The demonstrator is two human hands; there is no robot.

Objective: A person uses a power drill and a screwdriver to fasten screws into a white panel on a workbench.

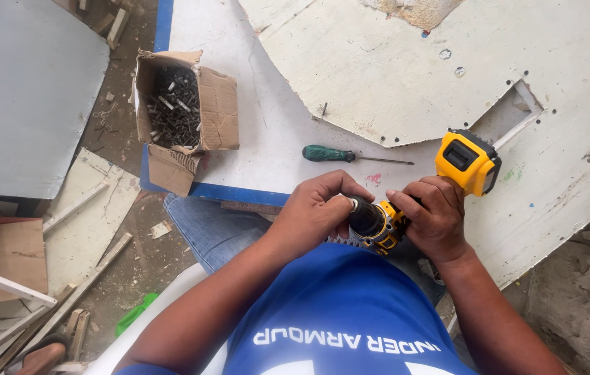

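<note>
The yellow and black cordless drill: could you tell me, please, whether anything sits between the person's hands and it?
Nothing visible does. The left hand is wrapped around the black chuck of the yellow and black cordless drill, and the right hand grips its body. The green-handled screwdriver lies apart on the white board.

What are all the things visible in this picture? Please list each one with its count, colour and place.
cordless drill: one, yellow and black, held in both hands over the lap
screwdriver: one, green handle, lying on the white board
cardboard box: one, brown, open, full of dark screws, at the board's left edge
white board: one, blue edge, in front of the person
round panel: one, worn white, lying on the board
wood offcuts: several, pale, on the floor at left
left hand: fingers around the drill's chuck
right hand: grips the drill's body
</note>
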